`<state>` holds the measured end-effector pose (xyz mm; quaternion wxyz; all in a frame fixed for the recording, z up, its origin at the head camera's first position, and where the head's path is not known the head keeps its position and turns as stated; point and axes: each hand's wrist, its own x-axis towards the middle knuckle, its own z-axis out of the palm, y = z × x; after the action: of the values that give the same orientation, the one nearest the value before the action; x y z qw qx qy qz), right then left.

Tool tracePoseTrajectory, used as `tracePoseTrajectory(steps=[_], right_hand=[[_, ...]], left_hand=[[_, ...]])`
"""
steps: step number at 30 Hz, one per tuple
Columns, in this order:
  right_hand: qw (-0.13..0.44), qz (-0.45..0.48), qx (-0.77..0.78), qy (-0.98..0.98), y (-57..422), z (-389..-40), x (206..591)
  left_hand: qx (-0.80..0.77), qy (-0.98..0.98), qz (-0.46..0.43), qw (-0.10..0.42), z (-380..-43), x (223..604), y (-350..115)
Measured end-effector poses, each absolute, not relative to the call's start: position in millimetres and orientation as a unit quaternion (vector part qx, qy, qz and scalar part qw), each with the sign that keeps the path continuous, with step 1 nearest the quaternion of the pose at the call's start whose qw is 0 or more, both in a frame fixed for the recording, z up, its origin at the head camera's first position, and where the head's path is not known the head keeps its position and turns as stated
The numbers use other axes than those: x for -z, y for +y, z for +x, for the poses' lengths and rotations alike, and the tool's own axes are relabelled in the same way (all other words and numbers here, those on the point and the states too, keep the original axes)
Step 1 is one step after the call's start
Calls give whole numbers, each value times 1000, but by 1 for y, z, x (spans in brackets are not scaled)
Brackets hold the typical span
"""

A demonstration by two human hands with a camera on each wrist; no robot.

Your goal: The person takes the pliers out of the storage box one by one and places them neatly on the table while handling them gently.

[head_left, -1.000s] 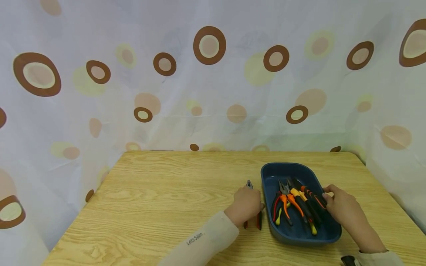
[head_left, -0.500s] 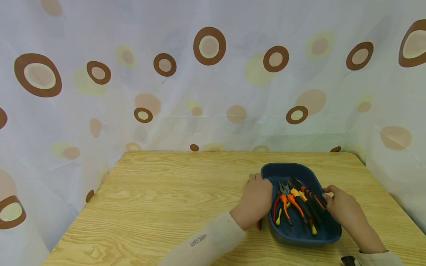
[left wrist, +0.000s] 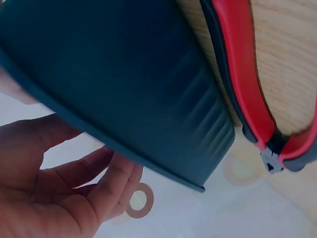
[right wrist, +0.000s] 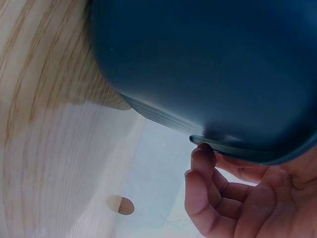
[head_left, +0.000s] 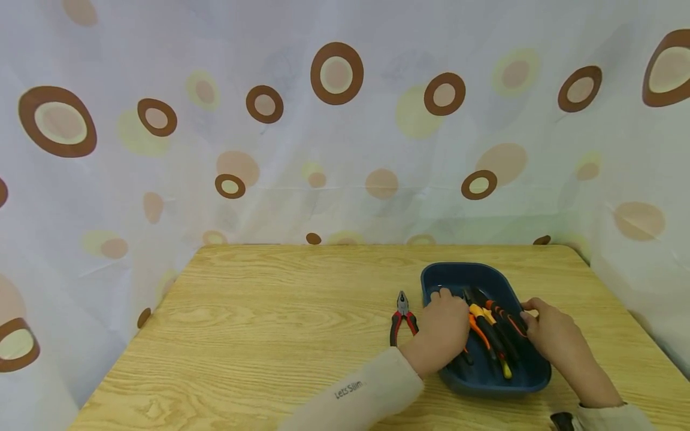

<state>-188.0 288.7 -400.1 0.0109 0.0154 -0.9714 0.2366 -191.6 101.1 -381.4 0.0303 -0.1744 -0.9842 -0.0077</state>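
Worktop [head_left: 280, 299] with a blue box [head_left: 490, 392]

The right hand's grip [head_left: 555, 338] is clamped on the box's right rim, seemingly to steady it. The left hand's grip [head_left: 442, 329], over the left wall, partly hides orange pliers [head_left: 481, 333] inside; whether it holds them, I cannot tell. Red-handled pliers [head_left: 402, 312] lie just outside.

In the head view, the scene is lit evenly and softly, and the worktop [head_left: 259, 311] is shown in warm tones. The inside of the blue tub [head_left: 496, 392] is left darker. The print of the patterned backdrop [head_left: 302, 155] is stretched near the upper right corner. In both wrist views, the tub is sunk in shade, while the backdrop is washed pale below. A small glare is caught at the lower centre of the right wrist view; in the left, the pliers [left wrist: 243, 69] are rendered softly.
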Motion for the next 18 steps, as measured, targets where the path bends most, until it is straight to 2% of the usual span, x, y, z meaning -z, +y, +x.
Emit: tracePoseTrajectory(steps=[12,18], right_hand=[[6,13,-232,-973,289,-190,400],[0,16,-234,-972,289,-189,399]], left_hand=[[58,-992,-101,-48,-205,390,124],[38,-992,-103,-58,-204,400,131]])
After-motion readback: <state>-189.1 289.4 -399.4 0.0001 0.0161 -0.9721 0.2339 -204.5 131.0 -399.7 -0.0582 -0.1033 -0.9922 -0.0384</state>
